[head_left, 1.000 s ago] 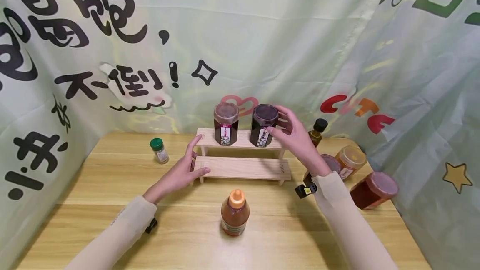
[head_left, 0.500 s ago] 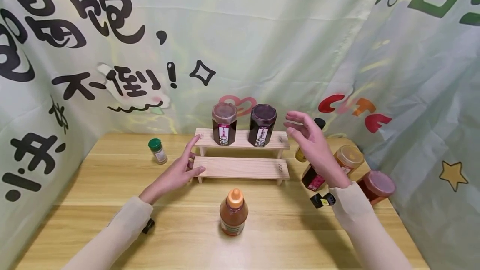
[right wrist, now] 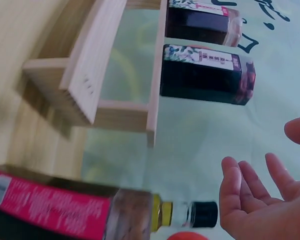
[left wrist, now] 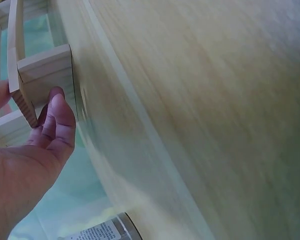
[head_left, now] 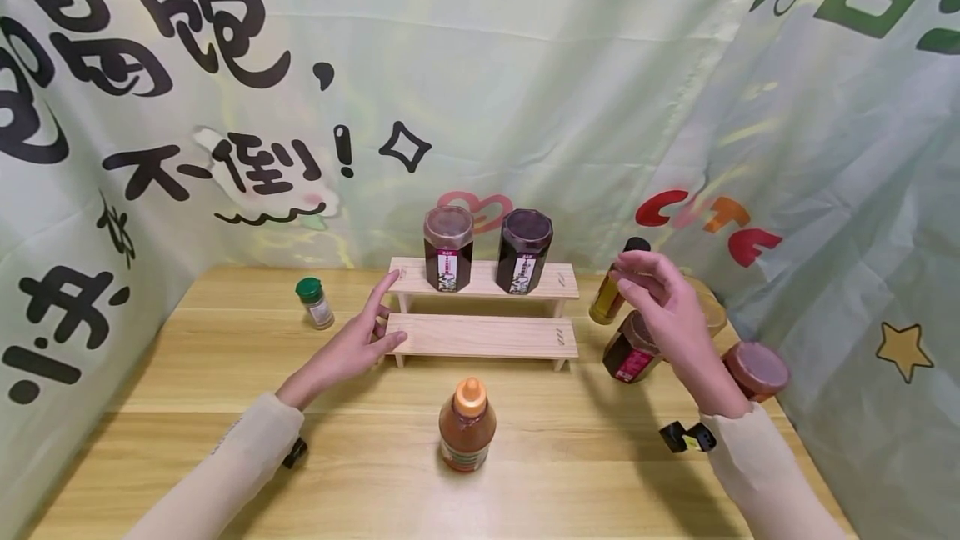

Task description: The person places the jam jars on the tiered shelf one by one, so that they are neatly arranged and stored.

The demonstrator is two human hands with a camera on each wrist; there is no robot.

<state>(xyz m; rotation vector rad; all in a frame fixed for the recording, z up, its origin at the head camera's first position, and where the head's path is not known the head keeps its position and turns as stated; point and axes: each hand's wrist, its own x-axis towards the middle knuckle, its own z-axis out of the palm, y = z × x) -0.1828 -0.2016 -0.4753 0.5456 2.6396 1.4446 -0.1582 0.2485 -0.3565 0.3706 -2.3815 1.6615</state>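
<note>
A two-tier wooden display rack (head_left: 480, 337) stands at the back of the table. Its left end is gripped by my left hand (head_left: 354, 354); in the left wrist view the thumb lies on top of the lower board and the fingers (left wrist: 60, 122) curl beneath it. Two dark octagonal jars, one on the left (head_left: 449, 250) and one on the right (head_left: 525, 252), stand upright on the upper tier. My right hand (head_left: 673, 325) hovers right of the rack, fingers loosely bent and holding nothing. Near it stand a dark jar with a pink label (head_left: 628, 358) and a black-capped oil bottle (head_left: 606, 300).
An orange-capped squeeze bottle (head_left: 468, 430) stands at the table's front middle. Left of the rack is a green-capped shaker (head_left: 315, 305). At the right edge stand a yellow-lidded jar (head_left: 714, 312) and a reddish jar (head_left: 759, 369), both partly hidden. Printed fabric hangs behind.
My right hand has let go of the right dark jar on the upper tier and moved right and toward me, over the jars at the side. My left hand stays on the rack.
</note>
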